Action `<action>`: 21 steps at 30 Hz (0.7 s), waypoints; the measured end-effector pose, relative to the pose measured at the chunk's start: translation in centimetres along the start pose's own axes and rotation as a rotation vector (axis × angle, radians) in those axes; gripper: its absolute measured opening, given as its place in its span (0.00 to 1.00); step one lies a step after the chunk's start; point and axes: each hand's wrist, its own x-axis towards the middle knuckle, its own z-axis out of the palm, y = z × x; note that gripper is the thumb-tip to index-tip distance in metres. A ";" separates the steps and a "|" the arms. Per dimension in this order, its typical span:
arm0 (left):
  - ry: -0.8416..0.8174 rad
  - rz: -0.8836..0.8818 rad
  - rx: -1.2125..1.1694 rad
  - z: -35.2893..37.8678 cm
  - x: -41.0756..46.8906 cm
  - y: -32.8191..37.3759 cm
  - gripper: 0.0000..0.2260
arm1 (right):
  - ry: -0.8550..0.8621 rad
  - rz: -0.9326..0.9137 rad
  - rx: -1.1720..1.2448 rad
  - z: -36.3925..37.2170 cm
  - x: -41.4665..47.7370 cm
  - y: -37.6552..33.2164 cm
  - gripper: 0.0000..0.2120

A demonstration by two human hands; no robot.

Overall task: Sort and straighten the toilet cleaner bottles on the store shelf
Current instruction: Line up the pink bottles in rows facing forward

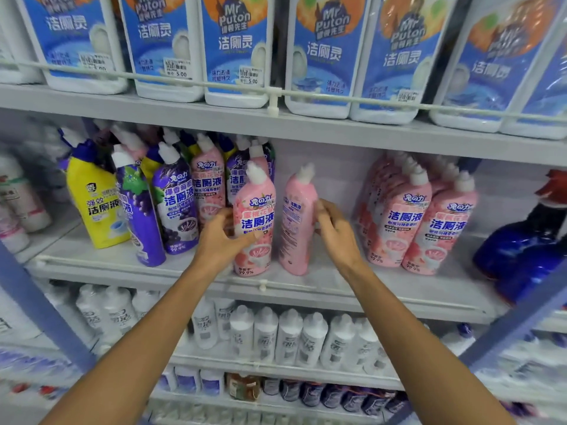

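A grey metal store shelf (306, 289) with a thin white front rail holds the toilet cleaners, with big white-and-blue jugs on the tier above and white bottles below. At the left of the middle tier stands a yellow angled-neck plastic bottle (93, 204), then two purple grape-label bottles (144, 216), the nearer one leaning right. The left hand (221, 237) has its fingers curled on the side of a pink peach-label bottle (254, 222) that faces forward at the shelf front. Just beside it stands a second pink bottle turned back-label out (297, 222); the right hand (334, 228) touches its right edge with bent fingers, though whether it truly grips I cannot tell. Further right, well apart, a neat block of pink bottles (420, 222) faces front, and a dark blue spray bottle (518, 246) sits at the far right.

The risk lies at the shelf lip: both handled bottles are tall, narrow and close to the low rail, so a quick twist of the reversed one could tip it forward over the edge, or knock its neighbour into the leaning purple bottle and start a row toppling
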 end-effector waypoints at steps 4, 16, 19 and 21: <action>-0.016 -0.037 -0.001 0.7 -0.5 -0.5 0.22 | -0.249 0.141 0.228 -0.4 2.0 -0.1 0.30; -0.036 -0.030 -0.044 3.9 -0.5 0.7 0.26 | -0.311 0.033 0.135 -1.4 1.7 1.4 0.34; -0.055 -0.019 -0.081 6.2 -0.7 1.5 0.24 | -0.147 0.002 0.071 -3.2 1.0 2.1 0.42; -0.079 -0.018 -0.105 8.6 -0.7 2.2 0.24 | -0.016 -0.016 0.036 -5.3 0.2 2.5 0.42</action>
